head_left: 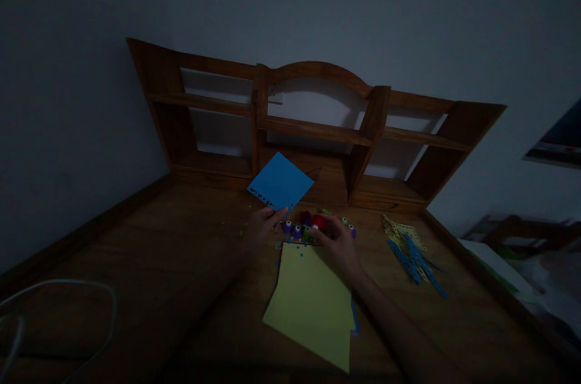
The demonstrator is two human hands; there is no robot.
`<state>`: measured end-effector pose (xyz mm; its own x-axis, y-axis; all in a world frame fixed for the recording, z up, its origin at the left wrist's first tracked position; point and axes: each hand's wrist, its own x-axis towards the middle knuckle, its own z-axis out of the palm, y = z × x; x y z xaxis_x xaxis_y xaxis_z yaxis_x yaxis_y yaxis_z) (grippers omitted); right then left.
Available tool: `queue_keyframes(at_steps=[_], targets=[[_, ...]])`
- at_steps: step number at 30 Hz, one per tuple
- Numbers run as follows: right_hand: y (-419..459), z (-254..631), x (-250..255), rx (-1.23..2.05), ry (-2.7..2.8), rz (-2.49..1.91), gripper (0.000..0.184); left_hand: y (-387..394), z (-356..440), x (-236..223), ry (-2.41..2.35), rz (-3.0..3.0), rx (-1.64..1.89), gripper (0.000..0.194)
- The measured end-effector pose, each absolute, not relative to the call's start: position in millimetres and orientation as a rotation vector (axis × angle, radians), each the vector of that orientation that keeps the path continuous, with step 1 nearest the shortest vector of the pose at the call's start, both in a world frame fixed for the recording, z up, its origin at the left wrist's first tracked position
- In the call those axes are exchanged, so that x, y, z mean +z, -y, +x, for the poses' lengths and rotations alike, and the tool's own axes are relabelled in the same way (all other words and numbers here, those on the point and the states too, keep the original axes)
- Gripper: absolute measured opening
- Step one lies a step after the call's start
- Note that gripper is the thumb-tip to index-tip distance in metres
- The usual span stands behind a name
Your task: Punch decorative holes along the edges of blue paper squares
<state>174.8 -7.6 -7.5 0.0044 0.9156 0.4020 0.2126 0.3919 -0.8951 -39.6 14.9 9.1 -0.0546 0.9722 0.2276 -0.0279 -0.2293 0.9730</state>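
My left hand (262, 228) pinches the lower corner of a blue sheet of paper (280, 181), which is tilted up with a row of small punched holes along its lower left edge. My right hand (341, 246) is closed around a small red craft punch (319, 222). Around it stand several small purple and green punches; one purple punch (297, 231) is between my hands. Below them lies a stack of yellow paper (313, 305), with blue sheets showing under its edge. Small blue punched bits lie on and beside the stack.
A wooden shelf unit (313, 128) stands at the back of the wooden desk (204, 239). To the right lie blue paper strips (415, 260) and punched yellow paper scraps (406, 233). A white cable (68, 281) loops at the lower left. The room is dim.
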Motion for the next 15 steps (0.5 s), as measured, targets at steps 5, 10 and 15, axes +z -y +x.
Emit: queue_keyframes(at_steps=[5,10,15], targets=[[8,181,0,0.269,1.626,-1.111,0.029,-15,-39,6,-1.071,1.340,1.443,0.042],[9,185,9,0.113,1.568,-1.160,0.028,-15,-38,6,-1.063,1.367,1.416,0.041],[9,186,12,0.404,1.329,-1.085,0.036,-18,-39,4,-1.054,1.348,1.413,0.045]])
